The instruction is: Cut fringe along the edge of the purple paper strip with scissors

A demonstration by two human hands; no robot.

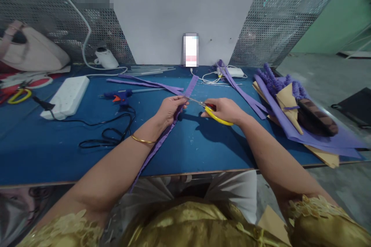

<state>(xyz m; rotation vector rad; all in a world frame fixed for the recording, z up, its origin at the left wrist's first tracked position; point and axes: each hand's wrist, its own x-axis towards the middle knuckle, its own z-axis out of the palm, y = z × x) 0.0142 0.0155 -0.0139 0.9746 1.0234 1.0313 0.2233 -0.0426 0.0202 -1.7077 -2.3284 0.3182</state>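
The fingers of the left hand (172, 110) pinch a purple strip (191, 86) slanting rightward from the tabletop's (188, 154) near edge toward its far edge, the right hand (222, 110) clamped on left-pointing scissors (213, 115).

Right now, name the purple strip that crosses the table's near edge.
The strip in the left hand, running down from it; the other purple strips lie on the table, short of that edge.

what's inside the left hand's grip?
A purple strip: purple shows beyond the left hand and again on its near side, trailing to the blue table's front edge. The gripped stretch is covered, so can't tell if it's one piece.
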